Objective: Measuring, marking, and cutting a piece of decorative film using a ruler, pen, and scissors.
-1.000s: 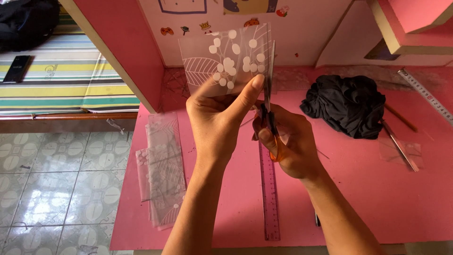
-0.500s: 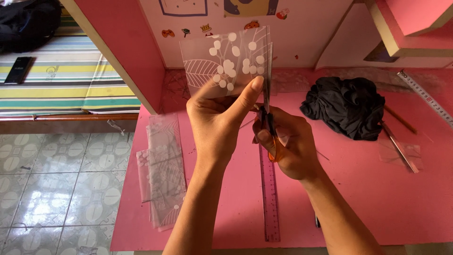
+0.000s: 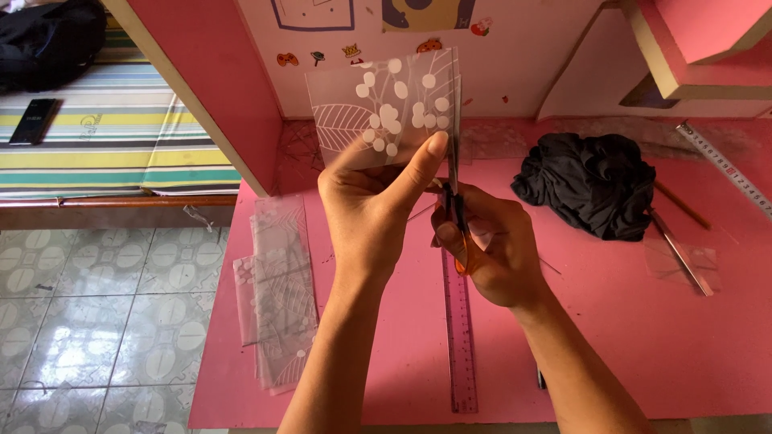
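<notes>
the left hand (image 3: 366,213) holds a clear sheet (image 3: 386,108) upright above the pink desk (image 3: 643,337), thumb stretched up along the sheet's right lower edge and fingers closed behind it. the sheet is see-through plastic printed with white dots and a white leaf. the right hand (image 3: 490,249) is clenched round the orange handles of scissors (image 3: 455,193), just right of the left hand and touching it at the thumb side. the blades point straight up along the sheet's right edge; they look nearly closed, though i cannot tell whether they bite into the sheet or only lie against it

below the hands a purple ruler (image 3: 460,337) lies flat on the desk, running toward the near edge. to the left, near the desk's left edge, lies a stack of clear sheets (image 3: 281,293) with the same sort of white print, overlapping one another. right of the hands, well apart, sits a crumpled black cloth (image 3: 591,181). just right of it a thin rod (image 3: 682,255) lies across a small clear scrap (image 3: 683,265), and a metal ruler (image 3: 724,165) slants at the far right edge

beyond the desk on the left is a striped mattress (image 3: 104,141) with a black phone (image 3: 32,120) on it, and a tiled floor (image 3: 96,313) below
</notes>
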